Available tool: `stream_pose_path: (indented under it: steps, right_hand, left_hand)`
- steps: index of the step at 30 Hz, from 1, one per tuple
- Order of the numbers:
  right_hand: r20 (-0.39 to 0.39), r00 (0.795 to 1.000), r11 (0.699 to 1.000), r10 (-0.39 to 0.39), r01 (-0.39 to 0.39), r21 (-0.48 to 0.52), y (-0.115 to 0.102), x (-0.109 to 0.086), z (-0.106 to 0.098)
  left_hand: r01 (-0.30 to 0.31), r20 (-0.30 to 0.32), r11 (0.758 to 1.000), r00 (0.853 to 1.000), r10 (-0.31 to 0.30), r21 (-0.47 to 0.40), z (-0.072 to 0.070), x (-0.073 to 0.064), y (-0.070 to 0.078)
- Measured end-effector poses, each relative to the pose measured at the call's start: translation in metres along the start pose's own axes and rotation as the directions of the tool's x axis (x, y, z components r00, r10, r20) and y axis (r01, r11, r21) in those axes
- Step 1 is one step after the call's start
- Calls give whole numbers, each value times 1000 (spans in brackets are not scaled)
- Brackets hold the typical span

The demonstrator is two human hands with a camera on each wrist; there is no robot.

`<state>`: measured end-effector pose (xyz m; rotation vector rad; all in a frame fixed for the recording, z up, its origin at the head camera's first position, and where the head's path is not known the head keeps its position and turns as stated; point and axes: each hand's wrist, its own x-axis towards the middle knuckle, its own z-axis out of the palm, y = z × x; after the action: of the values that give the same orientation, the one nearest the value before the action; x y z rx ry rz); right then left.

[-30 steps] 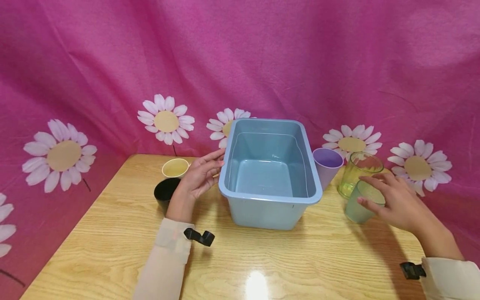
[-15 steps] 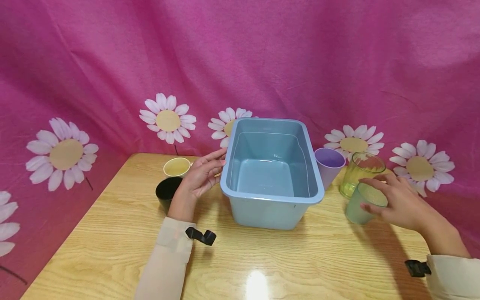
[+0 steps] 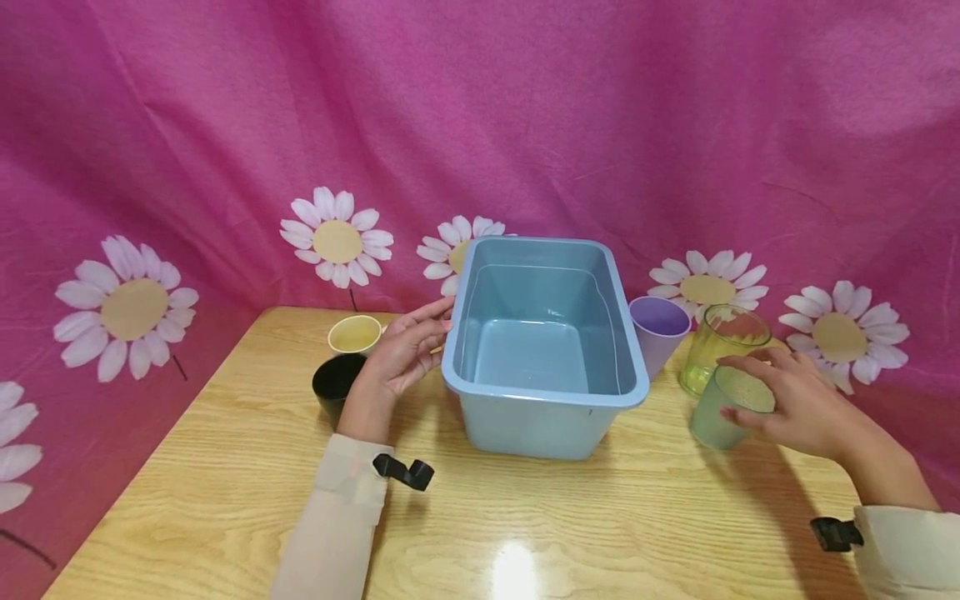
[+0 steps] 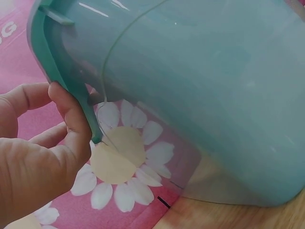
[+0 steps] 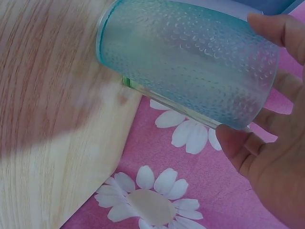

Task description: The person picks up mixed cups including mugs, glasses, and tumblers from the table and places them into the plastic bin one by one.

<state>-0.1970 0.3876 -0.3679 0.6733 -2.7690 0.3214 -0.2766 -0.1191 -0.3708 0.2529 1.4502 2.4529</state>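
A light-blue plastic tub (image 3: pixel 536 423) stands upright on the table. My left hand (image 3: pixel 401 358) is at its left side, and in the left wrist view the bent fingers (image 4: pixel 71 119) hold the rim. On the right, a frosted pale-green cup (image 3: pixel 716 419) stands upright. My right hand (image 3: pixel 802 408) grips it around its top from above. In the right wrist view the cup's bumpy wall (image 5: pixel 186 57) lies between the thumb and fingers. A clear yellow-green glass (image 3: pixel 701 358) stands just behind this cup.
A purple cup (image 3: pixel 656 342) stands against the tub's right side. Left of the tub are a yellow cup (image 3: pixel 354 335) and a black cup (image 3: pixel 333 387), partly hidden by my left wrist. Behind the wooden table (image 3: pixel 465 517) hangs a pink flowered cloth (image 3: pixel 525 117).
My right hand has come slightly lower onto the pale-green cup, its thumb now against the side. The left hand and the tub stay as they were.
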Motion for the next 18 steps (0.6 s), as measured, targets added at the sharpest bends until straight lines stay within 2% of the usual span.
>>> stream_pose_path:
  steps: [18]
  right_hand:
    - [-37,995,995,-92,90,-48,-1,9,-5]
  left_hand:
    - [-1,1,1000,1000,1,-7,1,1,0]
